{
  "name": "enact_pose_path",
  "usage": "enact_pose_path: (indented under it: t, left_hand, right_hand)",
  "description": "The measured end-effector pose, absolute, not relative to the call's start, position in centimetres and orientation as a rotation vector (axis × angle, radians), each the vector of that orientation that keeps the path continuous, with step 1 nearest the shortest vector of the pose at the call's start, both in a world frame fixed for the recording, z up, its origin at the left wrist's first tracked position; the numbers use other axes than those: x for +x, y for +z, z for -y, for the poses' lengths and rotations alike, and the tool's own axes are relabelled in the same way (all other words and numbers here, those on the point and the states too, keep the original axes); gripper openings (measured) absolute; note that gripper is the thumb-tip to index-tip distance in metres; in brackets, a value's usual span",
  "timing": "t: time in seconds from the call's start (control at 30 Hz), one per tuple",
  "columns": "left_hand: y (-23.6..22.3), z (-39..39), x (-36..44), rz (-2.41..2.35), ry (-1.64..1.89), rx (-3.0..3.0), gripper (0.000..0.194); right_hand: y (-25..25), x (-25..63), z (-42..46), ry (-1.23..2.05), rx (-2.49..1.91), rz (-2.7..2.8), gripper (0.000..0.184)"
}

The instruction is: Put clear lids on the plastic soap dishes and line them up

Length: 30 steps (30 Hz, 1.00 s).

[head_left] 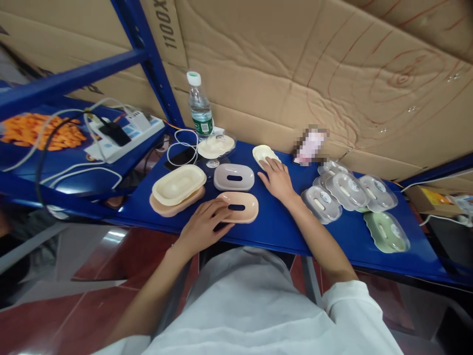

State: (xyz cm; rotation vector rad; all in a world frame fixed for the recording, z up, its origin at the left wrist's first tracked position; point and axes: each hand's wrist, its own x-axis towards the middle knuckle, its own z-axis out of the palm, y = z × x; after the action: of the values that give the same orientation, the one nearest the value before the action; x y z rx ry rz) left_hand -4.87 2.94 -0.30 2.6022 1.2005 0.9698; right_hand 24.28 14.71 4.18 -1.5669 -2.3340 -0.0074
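Observation:
My left hand (205, 223) is closed on the left end of a peach oval lid (248, 209) with a dark slot, fingers above and thumb along its near edge. Farther back, the fingers of my right hand (278, 178) are stretched over the near side of a small cream dish (260, 151), with the thumb apart. A greyish-lilac slotted lid (244, 173) lies just behind the peach one. To the left, a cream tray (179, 184) sits on a peach tray (161, 208). Behind these is another cream dish (216, 146) with clear plastic around it.
Several clear-covered grey boxes (347, 190) and a green one (388, 234) are at the right. A water bottle (200, 111), white cable (179, 133) and dark phone (181, 157) stand back left. A power strip (125, 140) and orange pieces (44, 130) lie beyond the blue frame (142, 56).

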Motion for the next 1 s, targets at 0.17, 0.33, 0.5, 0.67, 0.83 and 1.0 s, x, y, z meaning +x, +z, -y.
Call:
enact_pose_path:
  t: [0.17, 0.33, 0.5, 0.67, 0.83, 1.0]
  left_hand:
    - [-0.3, -3.0, -4.8, -1.233, 1.020, 2.621, 0.026]
    - [-0.5, -3.0, -4.9, -1.243, 1.025, 2.611, 0.024]
    - [-0.7, -3.1, -4.8, -1.275, 1.058, 2.544, 0.023]
    - [-0.8, -3.2, -4.7, -1.270, 1.079, 2.512, 0.022]
    - [-0.4, -2.3, -4.9, -1.252, 1.279, 2.438, 0.021]
    - [0.7, -1.2, -1.7, -1.212, 1.405, 2.405, 0.022]
  right_hand:
    - [3.8, 25.3, -14.7, 0.033, -1.757, 2.315, 0.040]
    - [4.6, 26.6, -9.2, 0.090, -1.707, 2.374, 0.032]
    - [4.7, 29.1, -4.5, 0.305, -1.504, 1.968, 0.033]
    - [3.6, 30.4, -4.5, 0.394, -1.534, 1.493, 0.047]
    - [2.0, 30.0, -5.3, 0.477, -1.538, 1.583, 0.050]
    - [1.3, 29.0, -4.6, 0.514, -1.503, 1.693, 0.054]
